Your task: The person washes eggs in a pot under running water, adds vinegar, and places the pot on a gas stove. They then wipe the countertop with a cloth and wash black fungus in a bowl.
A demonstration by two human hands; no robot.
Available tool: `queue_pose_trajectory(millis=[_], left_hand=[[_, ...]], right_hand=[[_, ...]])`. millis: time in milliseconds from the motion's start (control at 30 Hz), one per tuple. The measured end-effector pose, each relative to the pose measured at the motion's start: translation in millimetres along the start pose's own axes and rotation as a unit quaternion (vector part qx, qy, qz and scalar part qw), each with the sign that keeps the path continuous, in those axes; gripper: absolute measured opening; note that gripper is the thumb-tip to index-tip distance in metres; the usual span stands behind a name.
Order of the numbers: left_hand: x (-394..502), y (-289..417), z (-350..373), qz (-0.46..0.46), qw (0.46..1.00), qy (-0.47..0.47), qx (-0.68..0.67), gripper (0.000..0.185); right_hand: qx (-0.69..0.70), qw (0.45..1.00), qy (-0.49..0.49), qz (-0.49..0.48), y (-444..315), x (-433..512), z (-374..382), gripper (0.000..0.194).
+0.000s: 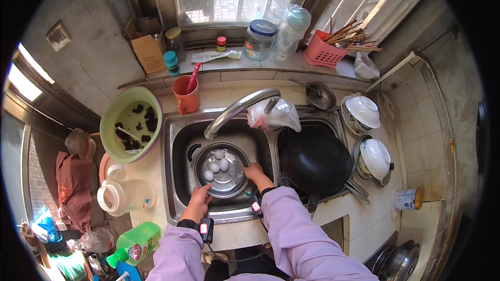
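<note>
A round metal pot [222,169] with a black side handle stands in the left basin of the stainless steel sink [177,203]. Several white eggs [224,164] lie in water inside it. My left hand [198,200] is at the pot's near left rim, its fingertips touching or very near the edge; whether it grips is unclear. My right hand [254,172] holds the rim on the right side, partly hiding it. The chrome faucet [242,105] arches above, its spout over the pot's far edge. A plastic bag [275,115] hangs by the faucet's base.
A black wok [314,162] covers the right basin. Left of the sink stand a green basin [107,125] holding water and dark pieces, a plastic jug [131,195] and a green detergent bottle [138,242]. White bowls [361,113] are at the right; an orange mug [186,99] stands behind.
</note>
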State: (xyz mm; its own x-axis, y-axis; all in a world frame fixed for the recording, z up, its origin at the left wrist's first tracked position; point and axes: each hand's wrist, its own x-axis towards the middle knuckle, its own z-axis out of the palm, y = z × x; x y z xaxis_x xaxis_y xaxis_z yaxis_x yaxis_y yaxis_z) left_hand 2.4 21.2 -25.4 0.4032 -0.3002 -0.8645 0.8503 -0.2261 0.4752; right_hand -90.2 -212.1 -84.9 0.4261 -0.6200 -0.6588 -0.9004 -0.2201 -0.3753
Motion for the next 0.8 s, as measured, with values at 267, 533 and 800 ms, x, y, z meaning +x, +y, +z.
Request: queue_pose_trajectory(millis=[267, 533, 800], left_hand=[[-28.7, 14.9, -6.5, 0.03, 0.998, 0.03, -0.041, 0.034], [-152.6, 47.9, -21.9, 0.128, 0.99, 0.004, 0.056, 0.05], [-312.3, 75.0, -41.0, 0.243, 0.941, -0.208, 0.114, 0.033]], right_hand=[[0.027, 0.998, 0.031, -0.053, -0.4, -17.0, -0.2, 0.038], [0.139, 0.988, 0.006, -0.061, -27.6, -108.0, -67.2, 0.034], [0.312, 0.947, 0.061, -0.054, 8.1, -243.3, -94.7, 0.03]])
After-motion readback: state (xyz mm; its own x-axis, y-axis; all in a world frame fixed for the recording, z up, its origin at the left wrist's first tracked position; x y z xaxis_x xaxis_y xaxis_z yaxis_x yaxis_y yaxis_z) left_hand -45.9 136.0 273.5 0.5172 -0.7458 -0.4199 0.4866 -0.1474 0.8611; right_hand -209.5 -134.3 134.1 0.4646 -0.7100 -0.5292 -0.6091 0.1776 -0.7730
